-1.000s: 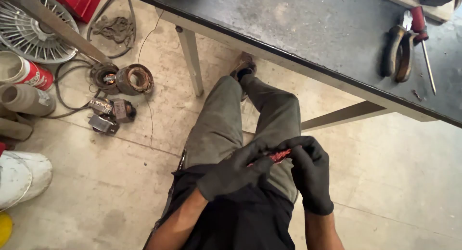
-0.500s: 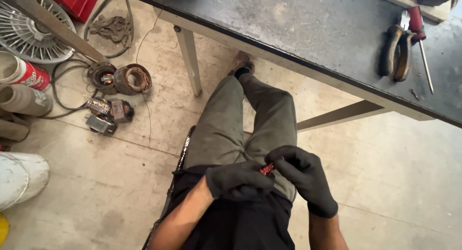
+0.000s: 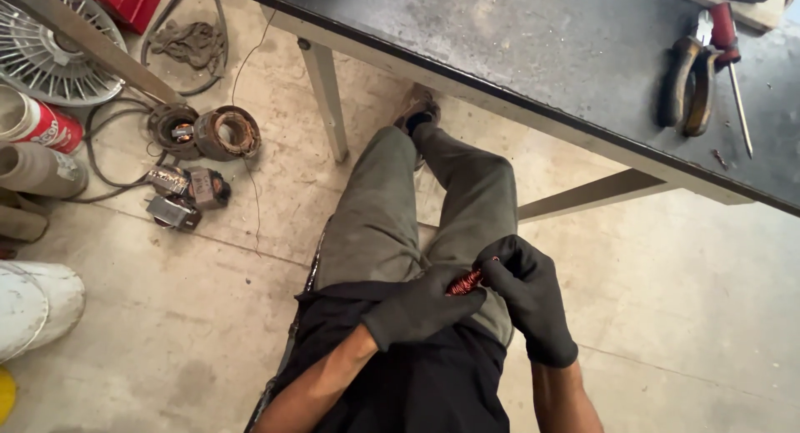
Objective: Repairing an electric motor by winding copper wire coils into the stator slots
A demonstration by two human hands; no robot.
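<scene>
Head cam: both gloved hands, left hand [image 3: 417,310] and right hand [image 3: 525,295], pinch a small reddish copper coil [image 3: 467,281] over the lap, probably mid-unwinding; next wants a steady pull.

Dark workbench [image 3: 533,50], pliers [image 3: 692,83], screwdriver [image 3: 733,75], fan grille [image 3: 42,50], motor stator [image 3: 229,133] on floor
</scene>
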